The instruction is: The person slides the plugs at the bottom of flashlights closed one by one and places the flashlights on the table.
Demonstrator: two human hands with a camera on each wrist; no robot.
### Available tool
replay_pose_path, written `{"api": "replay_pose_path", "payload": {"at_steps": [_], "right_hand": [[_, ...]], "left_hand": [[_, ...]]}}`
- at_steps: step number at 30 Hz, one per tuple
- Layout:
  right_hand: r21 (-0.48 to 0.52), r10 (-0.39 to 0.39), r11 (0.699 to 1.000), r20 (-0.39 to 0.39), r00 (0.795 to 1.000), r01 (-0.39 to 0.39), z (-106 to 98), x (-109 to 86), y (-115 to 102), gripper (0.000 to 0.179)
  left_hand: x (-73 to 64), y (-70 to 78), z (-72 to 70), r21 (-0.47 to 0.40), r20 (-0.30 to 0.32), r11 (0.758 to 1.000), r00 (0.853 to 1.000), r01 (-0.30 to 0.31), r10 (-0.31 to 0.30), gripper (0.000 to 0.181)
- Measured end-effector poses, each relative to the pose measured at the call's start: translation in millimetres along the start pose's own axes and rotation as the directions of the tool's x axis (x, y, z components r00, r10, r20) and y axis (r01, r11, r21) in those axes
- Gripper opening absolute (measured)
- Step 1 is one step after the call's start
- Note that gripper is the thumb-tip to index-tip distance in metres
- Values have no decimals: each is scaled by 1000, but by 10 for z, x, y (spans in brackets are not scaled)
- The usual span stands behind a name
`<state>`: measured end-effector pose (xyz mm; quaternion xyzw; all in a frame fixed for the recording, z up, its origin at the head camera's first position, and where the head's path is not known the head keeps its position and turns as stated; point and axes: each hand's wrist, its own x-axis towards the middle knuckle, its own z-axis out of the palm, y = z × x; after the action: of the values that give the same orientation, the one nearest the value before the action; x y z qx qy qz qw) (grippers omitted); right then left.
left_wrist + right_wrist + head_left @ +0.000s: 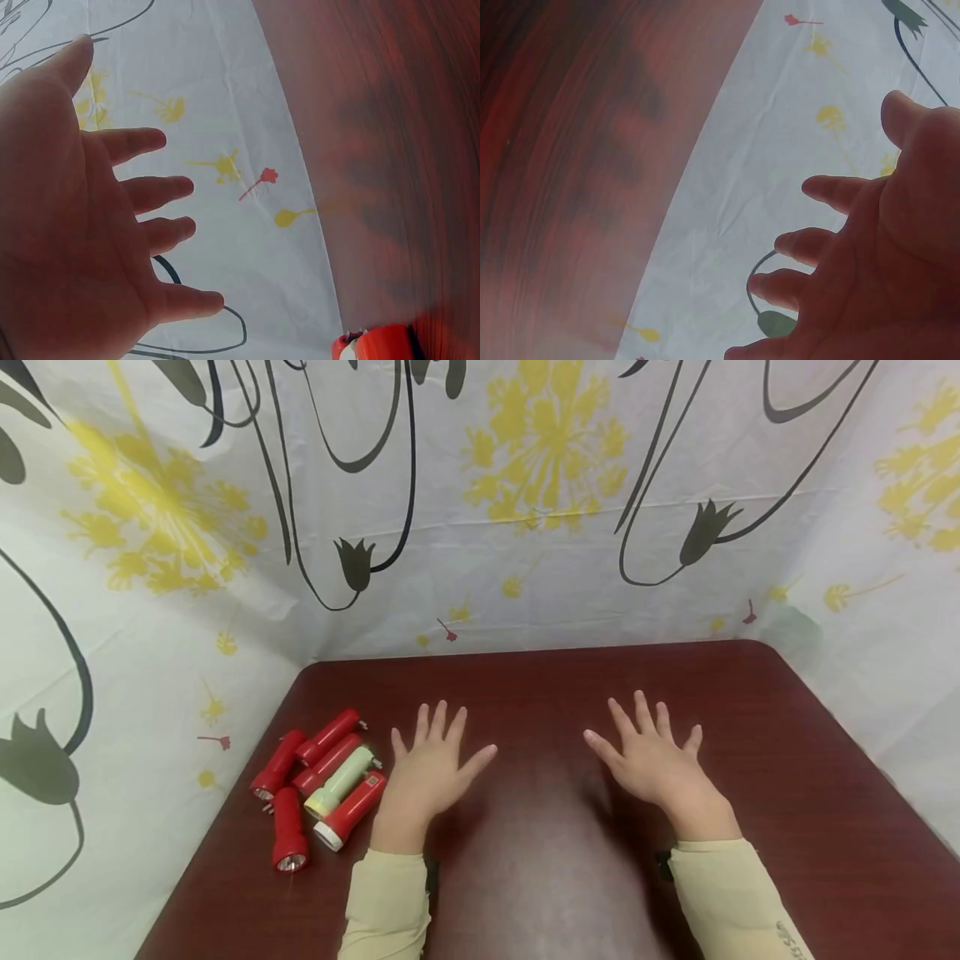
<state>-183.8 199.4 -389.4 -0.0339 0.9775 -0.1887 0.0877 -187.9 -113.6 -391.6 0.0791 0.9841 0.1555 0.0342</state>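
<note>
My left hand (424, 777) is spread above the table with fingers apart and holds nothing. Just left of it lies a loose heap of several flashlights: red ones, such as the red flashlight (290, 831) at the front and the white-rimmed red flashlight (351, 812) closest to the hand, and one pale green flashlight (341, 783) among them. In the left wrist view the bare palm faces the camera, and part of a red flashlight (384, 343) shows at the bottom edge. On the right, my right hand (658, 766) also hovers with fingers spread, its palm bare in the right wrist view.
The dark red-brown table (540, 877) has rounded far corners. Behind it and along both sides hangs a white curtain (450, 560) printed with yellow, grey and red flowers. The flashlights lie close to the table's left edge.
</note>
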Motion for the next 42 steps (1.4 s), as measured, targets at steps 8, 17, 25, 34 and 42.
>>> {"api": "replay_pose_path", "payload": {"at_steps": [8,17,25,34,42], "right_hand": [[-18,-36,999,25,999,37,59,-3,-109,97],[-42,-142,988,131,981,148,164,-28,-303,86],[13,-204,978,226,952,207,239,-47,-408,85],[21,-190,981,266,945,191,307,-85,-436,83],[21,-196,980,277,941,198,311,-103,-457,83]], "left_hand": [[-74,-141,-53,72,-38,994,996,78,-76,78],[-239,-372,-158,94,-10,967,972,236,-236,60],[-359,-501,-188,38,-3,934,935,354,-354,68],[-387,-577,-162,-35,27,926,926,377,-376,76],[-370,-598,-142,-32,6,927,927,374,-374,61]]}}
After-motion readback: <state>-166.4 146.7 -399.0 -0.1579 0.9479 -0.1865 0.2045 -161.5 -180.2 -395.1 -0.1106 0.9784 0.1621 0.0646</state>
